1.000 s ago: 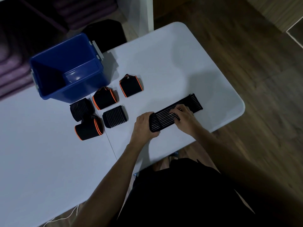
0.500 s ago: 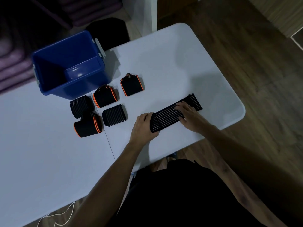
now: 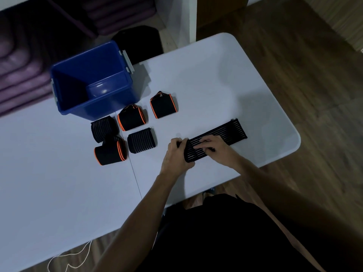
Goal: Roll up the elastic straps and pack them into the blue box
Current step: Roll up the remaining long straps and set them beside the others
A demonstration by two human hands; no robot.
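A black ribbed elastic strap [image 3: 225,132] lies stretched across the white table [image 3: 216,79], its left end rolled up. My left hand [image 3: 175,156] grips that rolled end. My right hand [image 3: 214,147] lies on the strap just right of the roll, fingers curled over it. Several rolled straps sit to the left: two black ribbed rolls [image 3: 141,140] [image 3: 103,128] and three with orange edges [image 3: 132,117] [image 3: 163,105] [image 3: 110,153]. The blue box [image 3: 92,75] stands open behind them, with no straps visible inside.
The table's rounded right edge [image 3: 294,134] is close to the strap's free end. A black stool or bag [image 3: 139,44] stands behind the table. A white cord [image 3: 72,258] hangs off the near edge. Wooden floor lies to the right.
My right hand has slid left along the strap toward the roll. The left hand has closed tighter around the rolled end, and the flat part looks a little shorter.
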